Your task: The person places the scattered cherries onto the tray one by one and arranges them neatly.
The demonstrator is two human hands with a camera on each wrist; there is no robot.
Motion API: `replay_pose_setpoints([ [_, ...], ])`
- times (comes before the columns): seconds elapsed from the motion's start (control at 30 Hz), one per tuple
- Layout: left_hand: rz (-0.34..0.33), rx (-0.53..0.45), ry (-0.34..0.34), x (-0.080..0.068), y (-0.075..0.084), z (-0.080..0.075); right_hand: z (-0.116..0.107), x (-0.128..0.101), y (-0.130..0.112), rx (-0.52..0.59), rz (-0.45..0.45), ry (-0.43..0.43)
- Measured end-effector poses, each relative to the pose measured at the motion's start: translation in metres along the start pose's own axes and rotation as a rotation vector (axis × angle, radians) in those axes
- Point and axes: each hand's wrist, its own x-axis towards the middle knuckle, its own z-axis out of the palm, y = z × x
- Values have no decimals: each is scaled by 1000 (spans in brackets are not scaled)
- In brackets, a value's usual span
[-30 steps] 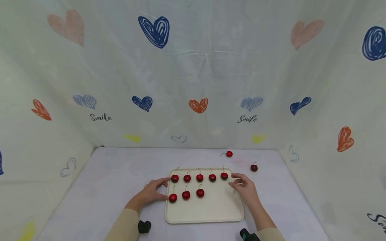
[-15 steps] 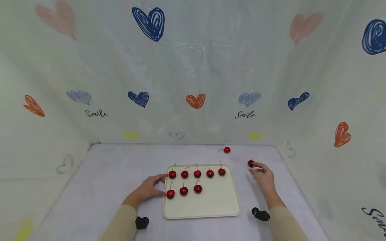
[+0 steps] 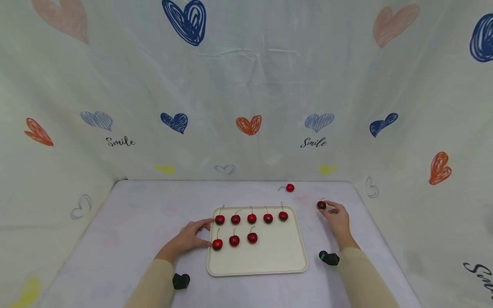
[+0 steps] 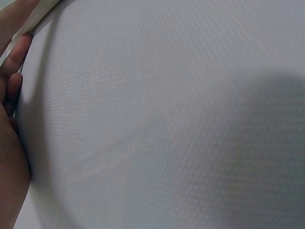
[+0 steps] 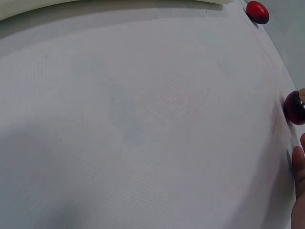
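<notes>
In the head view, my right hand (image 3: 340, 220) is at a dark red cherry (image 3: 321, 205) right of the tray. The right wrist view shows a fingertip on that cherry (image 5: 294, 109), with the thumb (image 5: 298, 164) a little apart from it. My left hand (image 3: 186, 238) rests at the left rim of a cream tray (image 3: 265, 265), thumb and forefinger spread along the edge. On the tray, cherries stand stems up: several in a back row (image 3: 252, 218), three in a second row (image 3: 234, 241). The left wrist view shows part of the left hand (image 4: 9, 143) beside the rim.
Another red cherry (image 3: 290, 188) lies near the table's back edge, its stem pointing left. A white cloth covers the table (image 3: 154, 205). Behind it hangs a pale curtain (image 3: 269, 94) printed with hearts. Dark wrist cameras (image 3: 329, 258) sit at both sleeves.
My right hand has gone from the tray's right edge to the dark cherry, and its thumb has drawn nearer to it. The left hand stays at the rim. The head view has shifted slightly.
</notes>
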Motion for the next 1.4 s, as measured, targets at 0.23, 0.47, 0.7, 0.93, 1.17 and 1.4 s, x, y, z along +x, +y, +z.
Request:
replay_pose_setpoints([
  [0.23, 10, -9, -2, 0, 3, -1, 2, 5, -3, -15, 7, 5],
  [0.47, 1, -17, -16, -1, 5, -1, 0, 2, 0, 5, 6, 16],
  [0.7, -10, -12, -21, -1, 6, 0, 4, -1, 5, -5, 17, 59],
  [0.93, -25, -7, -23, -1, 3, -1, 6, -3, 1, 1, 33, 47],
  [1.17, -10, -8, -26, 3, 1, -3, 7, -6, -4, 35, 30, 19],
  [1.4, -32, -3, -20, 1, -1, -3, 14, -16, -9, 76, -34, -26],
])
